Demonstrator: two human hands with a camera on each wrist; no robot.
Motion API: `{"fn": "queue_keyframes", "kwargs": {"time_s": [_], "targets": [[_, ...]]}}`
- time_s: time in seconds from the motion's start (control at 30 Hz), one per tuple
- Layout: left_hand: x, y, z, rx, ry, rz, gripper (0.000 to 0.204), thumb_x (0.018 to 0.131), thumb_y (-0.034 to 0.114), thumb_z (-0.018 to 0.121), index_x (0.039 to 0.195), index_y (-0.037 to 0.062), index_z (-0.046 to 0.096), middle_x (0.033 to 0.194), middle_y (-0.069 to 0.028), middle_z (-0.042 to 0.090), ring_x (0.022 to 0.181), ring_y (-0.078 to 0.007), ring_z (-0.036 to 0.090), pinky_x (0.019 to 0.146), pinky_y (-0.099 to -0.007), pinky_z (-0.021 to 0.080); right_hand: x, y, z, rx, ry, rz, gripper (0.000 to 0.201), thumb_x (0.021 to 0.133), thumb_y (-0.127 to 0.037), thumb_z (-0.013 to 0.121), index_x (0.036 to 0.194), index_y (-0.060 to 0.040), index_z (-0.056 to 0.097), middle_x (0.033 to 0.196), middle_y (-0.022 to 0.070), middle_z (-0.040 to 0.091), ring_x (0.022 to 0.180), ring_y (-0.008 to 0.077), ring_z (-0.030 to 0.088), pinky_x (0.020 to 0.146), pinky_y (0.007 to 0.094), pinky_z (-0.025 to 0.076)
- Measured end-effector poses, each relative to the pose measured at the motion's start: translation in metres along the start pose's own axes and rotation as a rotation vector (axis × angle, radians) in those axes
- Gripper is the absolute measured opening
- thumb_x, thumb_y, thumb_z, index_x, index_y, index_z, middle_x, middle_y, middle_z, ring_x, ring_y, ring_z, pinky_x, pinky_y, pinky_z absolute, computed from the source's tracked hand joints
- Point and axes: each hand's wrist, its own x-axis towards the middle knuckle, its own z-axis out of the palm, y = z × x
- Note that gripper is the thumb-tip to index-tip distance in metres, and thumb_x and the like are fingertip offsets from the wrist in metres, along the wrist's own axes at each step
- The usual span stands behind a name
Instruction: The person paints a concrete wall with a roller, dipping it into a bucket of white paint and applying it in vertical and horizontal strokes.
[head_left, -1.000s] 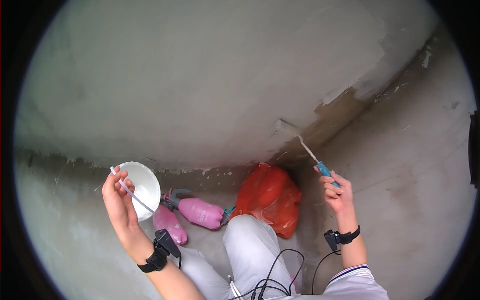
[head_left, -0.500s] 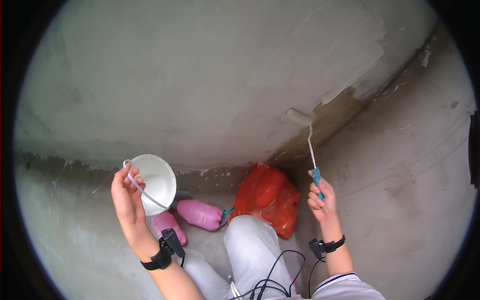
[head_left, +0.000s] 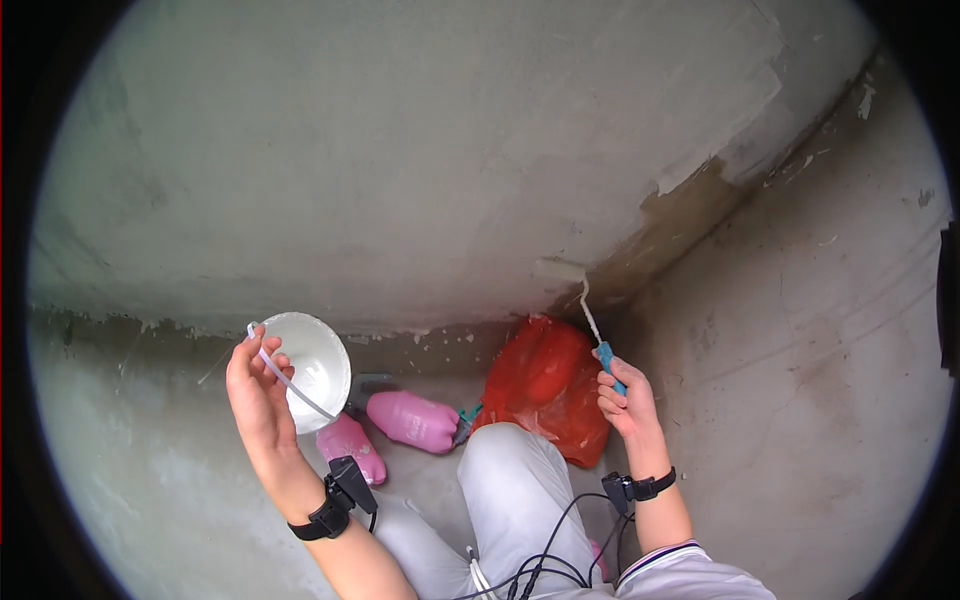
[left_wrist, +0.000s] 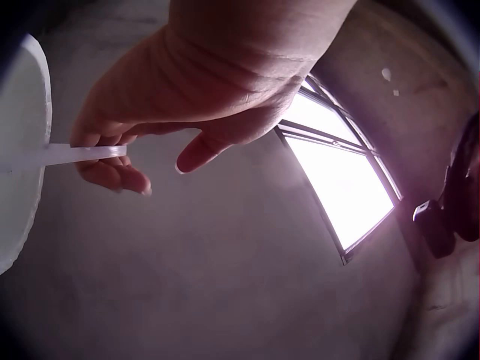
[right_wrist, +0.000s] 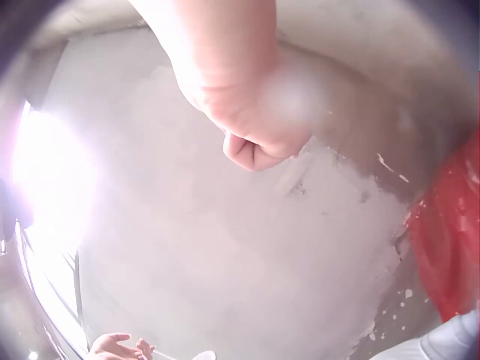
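My left hand holds up a white bucket by its pale plastic handle, which runs across the curled fingers. In the left wrist view the handle passes under those fingers, and the bucket's rim shows at the left edge. My right hand grips the blue handle of a small paint roller. Its pale roller head lies against the lower wall near the corner. In the right wrist view the right hand is a closed fist that hides the roller.
Two pink bottles lie on the floor below the bucket. A red plastic bag sits in the corner, just past the person's knee. A side wall rises at the right. Black cables loop over the lap.
The roller went up and right along the wall, then back down and left. My right hand has shifted left. My left hand moved right with the bucket, then stayed nearly still.
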Motion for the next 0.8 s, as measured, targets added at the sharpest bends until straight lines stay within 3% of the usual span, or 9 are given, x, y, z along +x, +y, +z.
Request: {"fn": "queue_keyframes", "kwargs": {"time_s": [0.07, 0.13, 0.17, 0.23, 0.33, 0.47, 0.63, 0.73, 0.8], "targets": [[0.0, 0.001, 0.0, 0.004, 0.023, 0.014, 0.041, 0.086, 0.025, 0.059, 0.117, -0.0034, 0.054, 0.089, -0.0061, 0.057, 0.072, -0.0116, 0.051, 0.07, -0.0256, 0.043, 0.021, 0.008, -0.011, 0.01, 0.007, 0.038, 0.027, 0.097, -0.013, 0.048, 0.122, -0.0008, 0.05, 0.068, 0.0007, 0.045, 0.039, 0.0037, 0.031, 0.035, 0.0185, 0.026], [0.0, 0.002, 0.0, -0.021, 0.026, 0.026, 0.042, 0.086, 0.024, 0.059, 0.117, -0.0041, 0.053, 0.089, -0.0058, 0.057, 0.072, -0.0115, 0.051, 0.07, -0.0251, 0.043, 0.043, 0.018, -0.027, 0.046, -0.024, 0.122, 0.015, 0.099, -0.012, 0.045, 0.107, -0.0024, 0.052, 0.071, 0.003, 0.047, 0.041, 0.0053, 0.031, 0.036, 0.0197, 0.026], [-0.001, 0.002, -0.001, -0.018, 0.028, 0.022, 0.042, 0.086, 0.024, 0.059, 0.117, -0.0041, 0.053, 0.089, -0.0058, 0.057, 0.072, -0.0115, 0.051, 0.07, -0.0251, 0.043, 0.057, 0.026, -0.032, 0.047, -0.021, 0.126, 0.015, 0.099, -0.012, 0.045, 0.107, -0.0024, 0.052, 0.071, 0.003, 0.047, 0.041, 0.0053, 0.031, 0.036, 0.0197, 0.026], [-0.001, 0.003, -0.001, -0.029, 0.011, 0.034, 0.042, 0.086, 0.022, 0.059, 0.118, -0.0045, 0.053, 0.088, -0.0059, 0.057, 0.072, -0.0115, 0.051, 0.069, -0.0245, 0.043, 0.089, 0.046, -0.038, 0.095, 0.164, 0.217, 0.009, 0.098, -0.012, 0.045, 0.1, -0.0046, 0.049, 0.072, 0.0038, 0.047, 0.042, 0.0057, 0.03, 0.036, 0.0201, 0.026], [-0.001, 0.004, 0.001, -0.039, 0.012, 0.024, 0.039, 0.086, 0.021, 0.059, 0.116, -0.0042, 0.055, 0.087, -0.0061, 0.057, 0.071, -0.0117, 0.052, 0.068, -0.0241, 0.043, 0.122, 0.077, -0.046, 0.109, 0.223, 0.25, 0.007, 0.098, -0.012, 0.046, 0.098, -0.0055, 0.047, 0.073, 0.004, 0.047, 0.042, 0.006, 0.031, 0.037, 0.0199, 0.026], [-0.006, 0.009, 0.005, -0.034, 0.011, 0.022, 0.037, 0.086, 0.021, 0.059, 0.114, -0.0038, 0.056, 0.087, -0.0064, 0.057, 0.07, -0.0121, 0.052, 0.067, -0.0245, 0.043, 0.126, 0.09, -0.057, 0.11, 0.271, 0.221, 0.008, 0.098, -0.013, 0.046, 0.1, -0.005, 0.048, 0.072, 0.0039, 0.047, 0.043, 0.0058, 0.032, 0.037, 0.0195, 0.026], [-0.007, 0.01, 0.007, -0.028, -0.01, 0.026, 0.035, 0.086, 0.021, 0.059, 0.112, -0.0028, 0.057, 0.085, -0.0065, 0.058, 0.069, -0.0123, 0.053, 0.066, -0.0255, 0.044, 0.082, 0.046, -0.064, 0.211, 0.064, 0.15, 0.014, 0.097, -0.014, 0.049, 0.105, -0.0026, 0.053, 0.071, 0.0029, 0.048, 0.041, 0.0043, 0.032, 0.036, 0.0187, 0.026], [-0.009, 0.011, 0.009, -0.016, -0.016, 0.023, 0.035, 0.086, 0.02, 0.059, 0.112, -0.0031, 0.056, 0.086, -0.0068, 0.058, 0.069, -0.0123, 0.053, 0.065, -0.0253, 0.044, 0.047, 0.007, -0.052, 0.23, -0.014, 0.108, 0.031, 0.098, -0.015, 0.049, 0.122, 0.0046, 0.047, 0.072, 0.0023, 0.047, 0.041, 0.0034, 0.032, 0.036, 0.0182, 0.027], [-0.008, 0.011, 0.008, -0.012, -0.029, 0.027, 0.035, 0.086, 0.02, 0.058, 0.113, -0.0035, 0.056, 0.087, -0.007, 0.058, 0.07, -0.0124, 0.053, 0.066, -0.0253, 0.044, 0.025, -0.014, -0.042, 0.221, -0.035, 0.047, 0.033, 0.098, -0.015, 0.048, 0.124, 0.0052, 0.046, 0.072, 0.0029, 0.047, 0.041, 0.0033, 0.033, 0.036, 0.0185, 0.027]]}}
